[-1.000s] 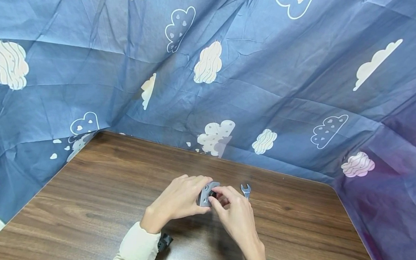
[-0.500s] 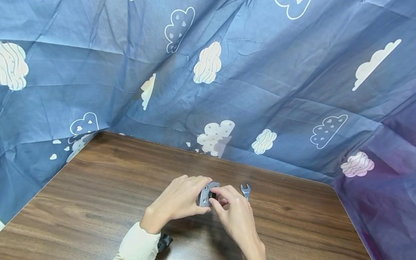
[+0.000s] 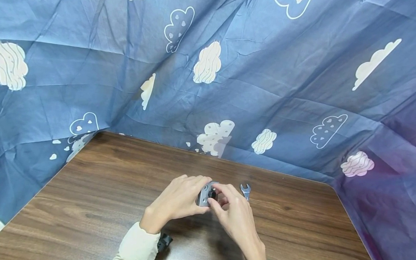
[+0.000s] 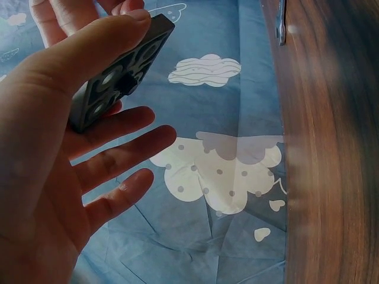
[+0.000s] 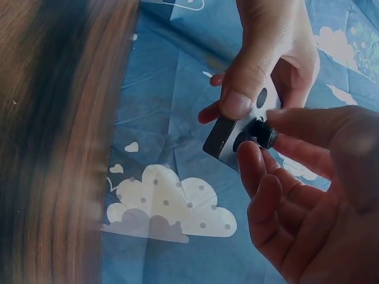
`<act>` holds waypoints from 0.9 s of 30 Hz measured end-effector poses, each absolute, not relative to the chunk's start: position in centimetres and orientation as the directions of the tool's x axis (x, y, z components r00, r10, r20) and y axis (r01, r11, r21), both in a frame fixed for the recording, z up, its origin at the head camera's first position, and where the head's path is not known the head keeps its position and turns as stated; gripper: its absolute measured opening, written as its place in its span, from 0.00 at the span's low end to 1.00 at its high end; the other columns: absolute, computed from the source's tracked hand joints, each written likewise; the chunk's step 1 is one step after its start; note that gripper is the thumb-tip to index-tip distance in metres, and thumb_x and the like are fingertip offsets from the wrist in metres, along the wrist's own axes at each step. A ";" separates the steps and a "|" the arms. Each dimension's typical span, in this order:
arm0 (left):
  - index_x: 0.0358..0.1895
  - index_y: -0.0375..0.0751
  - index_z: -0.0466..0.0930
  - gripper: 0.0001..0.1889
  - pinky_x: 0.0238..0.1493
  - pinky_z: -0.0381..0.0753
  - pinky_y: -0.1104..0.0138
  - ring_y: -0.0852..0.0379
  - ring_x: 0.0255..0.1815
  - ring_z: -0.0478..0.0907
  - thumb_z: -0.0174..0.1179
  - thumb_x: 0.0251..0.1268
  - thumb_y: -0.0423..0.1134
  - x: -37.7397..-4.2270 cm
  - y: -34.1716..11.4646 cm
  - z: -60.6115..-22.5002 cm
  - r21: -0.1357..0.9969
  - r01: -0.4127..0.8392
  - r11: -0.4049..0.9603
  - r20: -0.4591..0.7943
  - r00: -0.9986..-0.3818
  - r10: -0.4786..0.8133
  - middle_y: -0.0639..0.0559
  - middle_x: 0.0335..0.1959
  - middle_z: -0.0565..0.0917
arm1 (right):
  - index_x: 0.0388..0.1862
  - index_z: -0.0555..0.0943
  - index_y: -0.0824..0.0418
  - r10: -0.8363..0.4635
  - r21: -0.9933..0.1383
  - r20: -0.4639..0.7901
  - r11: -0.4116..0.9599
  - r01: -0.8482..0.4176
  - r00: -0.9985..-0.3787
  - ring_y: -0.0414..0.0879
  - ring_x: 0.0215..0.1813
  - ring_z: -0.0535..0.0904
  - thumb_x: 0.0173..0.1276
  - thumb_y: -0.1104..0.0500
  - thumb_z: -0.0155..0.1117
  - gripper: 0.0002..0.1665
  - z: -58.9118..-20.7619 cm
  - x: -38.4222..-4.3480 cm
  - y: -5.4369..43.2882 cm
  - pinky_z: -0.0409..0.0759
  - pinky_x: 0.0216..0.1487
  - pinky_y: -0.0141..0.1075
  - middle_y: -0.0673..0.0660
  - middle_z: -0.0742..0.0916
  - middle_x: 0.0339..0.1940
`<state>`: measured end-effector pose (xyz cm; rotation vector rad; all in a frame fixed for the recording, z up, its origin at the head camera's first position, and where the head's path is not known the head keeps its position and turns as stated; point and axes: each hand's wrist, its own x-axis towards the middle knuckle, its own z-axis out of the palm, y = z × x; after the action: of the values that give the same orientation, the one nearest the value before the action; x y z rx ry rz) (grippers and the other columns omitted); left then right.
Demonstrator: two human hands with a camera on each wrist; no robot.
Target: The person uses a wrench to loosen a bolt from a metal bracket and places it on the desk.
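My left hand [image 3: 181,198] holds a grey metal block [image 3: 203,199] above the table, thumb along its lower edge and fingers over the top in the head view. Several round holes show in its face. At its middle, a black bolt [image 3: 212,194] stands out, its thick round head [image 5: 267,136] clear in the right wrist view. Thumb and forefinger of my right hand [image 3: 236,214] pinch at that head from two sides. From the left wrist, the block [image 4: 157,44] is seen dark and tilted, with a short black piece [image 4: 127,84] jutting from its holed face.
An open-ended wrench [image 3: 246,191] lies on the wooden table [image 3: 118,172], just beyond the right hand. Blue cloth [image 3: 269,82] with white cloud prints hangs along the table's back and sides. Black wrist-camera mounts [image 3: 164,243] sit under the forearms.
The right thumb and fingertips have shifted slightly around the black bolt, and more of its head shows between them. The left hand and the block stay in place.
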<state>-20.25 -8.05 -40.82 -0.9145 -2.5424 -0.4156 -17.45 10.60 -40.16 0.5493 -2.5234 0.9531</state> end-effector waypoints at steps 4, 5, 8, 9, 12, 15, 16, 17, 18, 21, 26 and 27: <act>0.61 0.46 0.74 0.35 0.43 0.78 0.65 0.61 0.42 0.82 0.69 0.50 0.59 -20.3 -8.0 -40.8 0.145 0.659 0.738 0.468 -0.702 0.536 0.58 0.49 0.84 | 0.51 0.84 0.56 -0.185 -0.562 0.453 0.700 -0.440 -0.872 0.32 0.31 0.79 0.61 0.56 0.74 0.19 -40.1 -17.5 10.5 0.83 0.34 0.34 0.46 0.85 0.35; 0.61 0.46 0.74 0.35 0.44 0.78 0.65 0.61 0.43 0.82 0.69 0.50 0.59 -20.3 -8.0 -40.8 0.146 0.660 0.737 0.469 -0.702 0.536 0.58 0.49 0.84 | 0.50 0.84 0.56 -0.176 -0.565 0.450 0.703 -0.432 -0.875 0.32 0.31 0.80 0.61 0.56 0.73 0.18 -40.1 -17.5 10.5 0.83 0.34 0.34 0.46 0.85 0.35; 0.61 0.46 0.74 0.36 0.45 0.78 0.65 0.60 0.45 0.83 0.69 0.50 0.60 -20.3 -8.0 -40.8 0.146 0.661 0.736 0.465 -0.703 0.538 0.58 0.50 0.84 | 0.46 0.85 0.56 -0.161 -0.556 0.457 0.716 -0.422 -0.875 0.33 0.30 0.81 0.62 0.56 0.73 0.13 -40.2 -17.6 10.6 0.83 0.34 0.34 0.45 0.85 0.33; 0.61 0.47 0.74 0.36 0.45 0.78 0.65 0.60 0.45 0.83 0.69 0.50 0.61 -20.3 -8.0 -40.8 0.146 0.660 0.737 0.464 -0.704 0.538 0.58 0.51 0.84 | 0.44 0.86 0.55 -0.160 -0.549 0.462 0.721 -0.422 -0.873 0.33 0.30 0.82 0.62 0.55 0.73 0.12 -40.3 -17.6 10.6 0.83 0.34 0.33 0.45 0.85 0.32; 0.61 0.46 0.74 0.36 0.45 0.78 0.65 0.60 0.45 0.83 0.70 0.50 0.61 -20.2 -7.9 -40.7 0.140 0.662 0.736 0.474 -0.697 0.537 0.57 0.51 0.84 | 0.40 0.86 0.55 -0.158 -0.538 0.469 0.728 -0.424 -0.869 0.34 0.29 0.82 0.62 0.56 0.73 0.09 -40.4 -17.7 10.6 0.82 0.33 0.31 0.43 0.85 0.29; 0.60 0.46 0.75 0.36 0.44 0.78 0.65 0.60 0.44 0.83 0.70 0.49 0.61 -20.2 -7.9 -40.8 0.135 0.667 0.733 0.490 -0.688 0.536 0.57 0.50 0.84 | 0.39 0.86 0.54 -0.160 -0.537 0.468 0.730 -0.424 -0.869 0.33 0.29 0.82 0.61 0.56 0.73 0.08 -40.4 -17.7 10.6 0.81 0.32 0.31 0.42 0.84 0.27; 0.60 0.46 0.75 0.36 0.44 0.78 0.65 0.60 0.44 0.83 0.70 0.48 0.61 -20.2 -7.9 -40.7 0.133 0.669 0.732 0.495 -0.684 0.536 0.57 0.50 0.84 | 0.39 0.86 0.54 -0.160 -0.538 0.466 0.730 -0.422 -0.870 0.34 0.29 0.82 0.61 0.56 0.73 0.08 -40.4 -17.6 10.6 0.81 0.32 0.31 0.42 0.84 0.27; 0.60 0.46 0.75 0.36 0.44 0.78 0.65 0.60 0.44 0.83 0.70 0.48 0.61 -20.2 -8.0 -40.7 0.133 0.668 0.732 0.495 -0.685 0.535 0.57 0.50 0.84 | 0.39 0.86 0.54 -0.161 -0.539 0.466 0.728 -0.424 -0.870 0.34 0.29 0.82 0.61 0.56 0.73 0.08 -40.4 -17.6 10.5 0.82 0.32 0.32 0.42 0.84 0.27; 0.60 0.46 0.75 0.36 0.44 0.78 0.65 0.60 0.44 0.83 0.70 0.48 0.61 -20.2 -7.9 -40.7 0.133 0.668 0.732 0.494 -0.685 0.536 0.57 0.50 0.84 | 0.39 0.86 0.54 -0.163 -0.540 0.466 0.726 -0.426 -0.869 0.34 0.29 0.82 0.61 0.56 0.73 0.08 -40.4 -17.6 10.5 0.82 0.32 0.33 0.42 0.84 0.27; 0.60 0.45 0.75 0.36 0.44 0.77 0.65 0.60 0.45 0.83 0.70 0.49 0.60 -20.2 -7.9 -40.7 0.136 0.667 0.733 0.489 -0.688 0.536 0.56 0.50 0.84 | 0.39 0.86 0.55 -0.171 -0.537 0.473 0.722 -0.436 -0.864 0.35 0.29 0.82 0.61 0.57 0.73 0.08 -40.4 -17.7 10.5 0.83 0.32 0.36 0.43 0.84 0.27; 0.60 0.45 0.75 0.36 0.44 0.77 0.65 0.59 0.44 0.83 0.70 0.49 0.60 -20.2 -8.0 -40.7 0.139 0.665 0.734 0.485 -0.692 0.535 0.56 0.50 0.84 | 0.39 0.86 0.57 -0.183 -0.533 0.480 0.716 -0.451 -0.858 0.35 0.29 0.82 0.61 0.57 0.73 0.08 -40.3 -17.6 10.5 0.84 0.32 0.36 0.45 0.84 0.28; 0.60 0.45 0.75 0.36 0.44 0.77 0.65 0.60 0.44 0.83 0.70 0.49 0.60 -20.2 -8.0 -40.7 0.140 0.665 0.734 0.484 -0.692 0.535 0.56 0.50 0.84 | 0.39 0.86 0.57 -0.185 -0.532 0.481 0.716 -0.453 -0.857 0.35 0.29 0.82 0.61 0.58 0.73 0.09 -40.3 -17.6 10.5 0.84 0.32 0.36 0.45 0.84 0.28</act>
<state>-20.18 -7.98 -40.67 -0.9196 -2.5202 -0.4284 -17.63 10.47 -40.30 0.4932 -2.5260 0.9310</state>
